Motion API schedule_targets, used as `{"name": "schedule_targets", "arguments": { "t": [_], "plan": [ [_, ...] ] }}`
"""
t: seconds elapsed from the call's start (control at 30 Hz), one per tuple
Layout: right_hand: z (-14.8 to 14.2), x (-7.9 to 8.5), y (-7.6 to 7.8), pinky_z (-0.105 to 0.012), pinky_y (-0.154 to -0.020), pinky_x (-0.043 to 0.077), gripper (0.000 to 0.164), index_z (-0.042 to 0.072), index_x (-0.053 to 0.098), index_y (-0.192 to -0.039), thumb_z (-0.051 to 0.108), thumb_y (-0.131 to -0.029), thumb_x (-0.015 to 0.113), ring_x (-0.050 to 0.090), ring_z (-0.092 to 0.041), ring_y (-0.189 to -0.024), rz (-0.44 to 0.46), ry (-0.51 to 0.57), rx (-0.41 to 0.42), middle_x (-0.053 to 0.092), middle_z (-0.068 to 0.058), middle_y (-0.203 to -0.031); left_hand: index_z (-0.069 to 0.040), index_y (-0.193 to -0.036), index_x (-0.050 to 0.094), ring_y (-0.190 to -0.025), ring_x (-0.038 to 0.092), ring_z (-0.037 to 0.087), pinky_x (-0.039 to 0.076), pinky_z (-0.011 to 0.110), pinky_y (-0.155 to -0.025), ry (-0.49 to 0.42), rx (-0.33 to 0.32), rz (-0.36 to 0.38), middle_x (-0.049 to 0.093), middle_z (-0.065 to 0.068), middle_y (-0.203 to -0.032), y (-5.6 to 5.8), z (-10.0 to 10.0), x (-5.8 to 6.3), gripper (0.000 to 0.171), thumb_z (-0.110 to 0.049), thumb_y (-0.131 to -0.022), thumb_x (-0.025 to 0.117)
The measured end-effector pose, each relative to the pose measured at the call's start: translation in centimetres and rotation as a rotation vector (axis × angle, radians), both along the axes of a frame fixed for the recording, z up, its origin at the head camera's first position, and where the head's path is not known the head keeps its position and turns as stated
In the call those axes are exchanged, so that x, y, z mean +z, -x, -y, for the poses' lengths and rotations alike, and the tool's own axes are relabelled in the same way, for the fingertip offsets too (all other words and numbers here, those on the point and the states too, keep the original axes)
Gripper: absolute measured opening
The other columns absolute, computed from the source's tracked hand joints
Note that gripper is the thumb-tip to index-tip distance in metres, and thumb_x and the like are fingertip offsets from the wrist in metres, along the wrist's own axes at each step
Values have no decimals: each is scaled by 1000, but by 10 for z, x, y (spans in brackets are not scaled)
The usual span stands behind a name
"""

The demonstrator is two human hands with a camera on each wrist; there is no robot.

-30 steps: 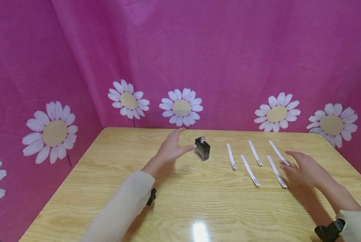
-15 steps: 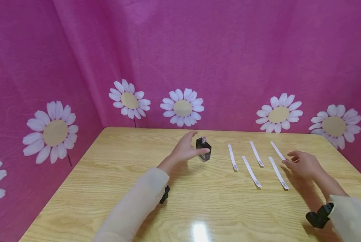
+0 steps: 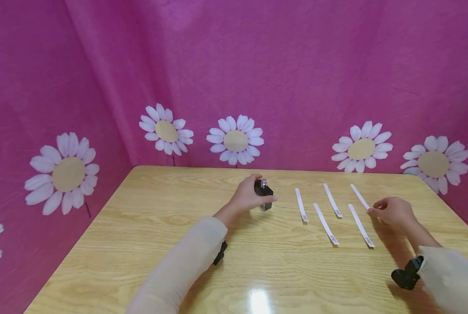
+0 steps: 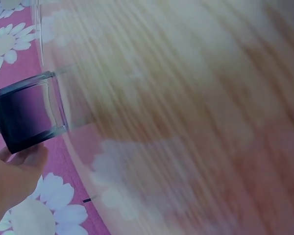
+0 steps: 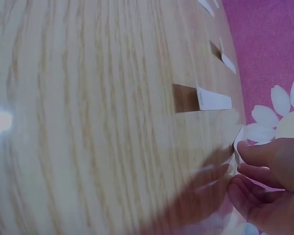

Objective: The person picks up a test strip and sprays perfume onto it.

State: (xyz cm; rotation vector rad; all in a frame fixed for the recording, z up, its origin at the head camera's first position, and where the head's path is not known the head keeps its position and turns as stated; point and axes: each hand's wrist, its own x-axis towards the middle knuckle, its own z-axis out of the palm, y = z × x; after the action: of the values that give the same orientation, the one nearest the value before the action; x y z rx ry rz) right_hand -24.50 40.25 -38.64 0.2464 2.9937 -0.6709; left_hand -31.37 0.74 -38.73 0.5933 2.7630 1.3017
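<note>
Toward the back of the wooden table [image 3: 281, 266], the dark glass bottle [image 3: 267, 190] stands upright, to the left of the paper strips. The left hand [image 3: 249, 196] encloses it: thumb across the front face, fingers behind, cap exposed above. The right hand [image 3: 396, 213] is at the far-right strip [image 3: 359, 196] — thumb and fingertips drawn together, pinching its near end. Four other strips [image 3: 325, 224] lie untouched on the wood, separate from one another.

Step in hand, as judged: securing the bottle and one strip, one item per hand. Both appear to rest on the table. The next move probably calls for a firm left grip, then raising the strip by its pinched end — without creasing the paper or disturbing the neighbouring strip. How firmly either hand grips cannot be told.
</note>
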Motion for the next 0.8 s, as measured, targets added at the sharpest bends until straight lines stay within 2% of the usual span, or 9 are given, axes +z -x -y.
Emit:
{"name": "schedule_targets", "arguments": {
  "t": [0.23,0.43,0.63,0.8],
  "plan": [
    [4,-2,0,-29,-60,46,39,-15,61,-103,20,-87,67,53,-31,-77,-27,-30,-26,63,-27,-89,-7,-130,49,-117,57,24,48,36,-103,-22,22,-28,61,11,-125,-4,-4,-8,70,-33,-74,82],
    [5,-3,2,-35,-63,48,37,-15,62,-101,18,-86,68,56,-35,-80,-47,-48,-18,64,-28,-91,-7,-122,50,-113,60,24,51,36,-99,-97,62,-2,62,12,-119,-6,-7,-10,62,-30,-75,82],
    [4,0,4,-39,-68,48,36,-15,62,-103,16,-84,69,53,-39,-87,-30,-33,-55,63,-31,-98,-9,-127,51,-117,59,26,51,37,-100,-133,108,49,62,12,-122,-4,-11,-10,67,-30,-72,84],
    [4,1,6,-39,-68,48,38,-14,63,-101,20,-84,70,53,-38,-86,-17,-38,-65,64,-30,-96,-10,-131,51,-120,57,28,49,39,-103,-143,140,82,61,11,-127,-2,-12,-10,73,-28,-70,86]
  ]
}}
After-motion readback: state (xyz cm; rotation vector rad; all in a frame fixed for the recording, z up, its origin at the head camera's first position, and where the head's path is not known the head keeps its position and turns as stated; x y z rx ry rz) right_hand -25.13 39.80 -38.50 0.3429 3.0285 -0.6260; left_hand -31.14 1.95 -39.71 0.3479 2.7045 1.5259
